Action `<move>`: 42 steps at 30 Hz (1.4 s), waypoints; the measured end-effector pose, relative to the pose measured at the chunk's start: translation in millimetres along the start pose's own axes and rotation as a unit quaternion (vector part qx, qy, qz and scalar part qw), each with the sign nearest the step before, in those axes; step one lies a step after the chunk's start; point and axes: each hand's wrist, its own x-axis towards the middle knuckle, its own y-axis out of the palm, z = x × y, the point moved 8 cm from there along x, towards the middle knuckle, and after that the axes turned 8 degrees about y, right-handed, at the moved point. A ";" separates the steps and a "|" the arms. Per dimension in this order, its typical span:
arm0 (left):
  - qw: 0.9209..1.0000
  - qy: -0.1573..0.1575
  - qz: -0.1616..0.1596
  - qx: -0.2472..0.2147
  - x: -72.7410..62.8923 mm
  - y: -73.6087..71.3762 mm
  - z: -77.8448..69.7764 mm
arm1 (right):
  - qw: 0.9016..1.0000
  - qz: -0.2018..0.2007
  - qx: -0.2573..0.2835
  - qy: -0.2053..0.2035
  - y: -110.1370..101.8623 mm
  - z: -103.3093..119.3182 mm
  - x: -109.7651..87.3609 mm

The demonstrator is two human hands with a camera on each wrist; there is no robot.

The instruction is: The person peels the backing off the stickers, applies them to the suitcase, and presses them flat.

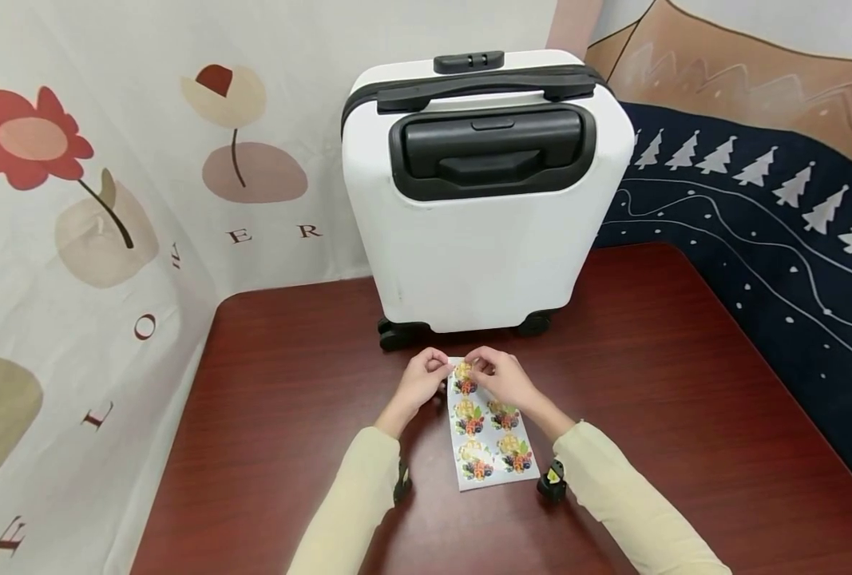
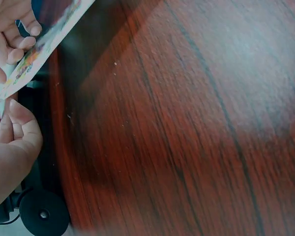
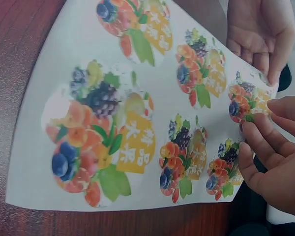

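A white sheet of fruit-printed stickers slants over the table below the suitcase, its far end lifted off the wood. My left hand pinches the far left corner between thumb and fingers. At that same end, my right hand has thumb and fingertips on the top sticker, close to the corner, its other fingers curled. From the right wrist view, several round stickers show berries, oranges, leaves and a yellow label, and the sheet bows slightly. The right hand overlaps the far edge there.
A white suitcase with black handles stands upright behind the hands, its wheels on the reddish-brown table. Flower-printed cloth hangs behind and left; a dark tree-patterned cloth hangs at right. Both wrists carry small black devices.
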 end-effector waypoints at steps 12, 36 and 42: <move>0.997 -0.001 -0.011 -0.078 -2.0 6.5 -10.0 | 0.999 -0.027 -0.021 -0.027 -3.0 6.1 -0.5; 0.995 -0.011 0.008 -0.096 -4.2 5.6 -7.9 | 0.999 -0.022 0.007 -0.028 -3.4 5.1 -4.3; 0.997 -0.020 0.000 -0.077 -4.0 5.2 -9.8 | 0.998 -0.037 0.002 -0.048 -5.3 8.3 -5.8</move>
